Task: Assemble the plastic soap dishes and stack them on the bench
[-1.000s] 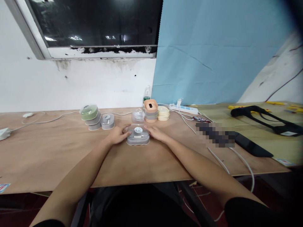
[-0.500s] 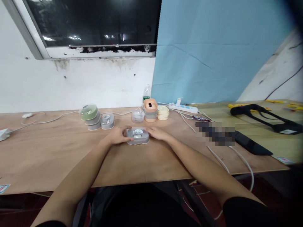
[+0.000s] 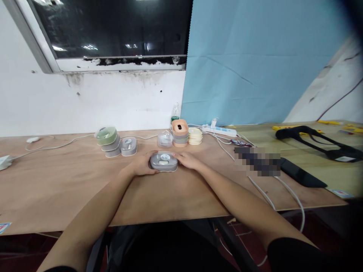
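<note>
Even, fairly bright indoor light lay across the table [image 3: 70, 177] and the white wall [image 3: 113, 102], leaving only faint, soft-edged shadows. Reflected lamps glared as pale streaks in the dark pane [image 3: 119, 28], and the gray box [image 3: 170, 165] caught a slight sheen on its top. Beneath the table, the red floor [image 3: 239, 238] sank into gloom. The wide lens stretched the forearms [image 3: 104, 200] toward the lower corners, while the far right margin dissolved into a black blur. Fine details looked soft, and a coarse mosaic [image 3: 257, 161] obscured one patch on the right.
</note>
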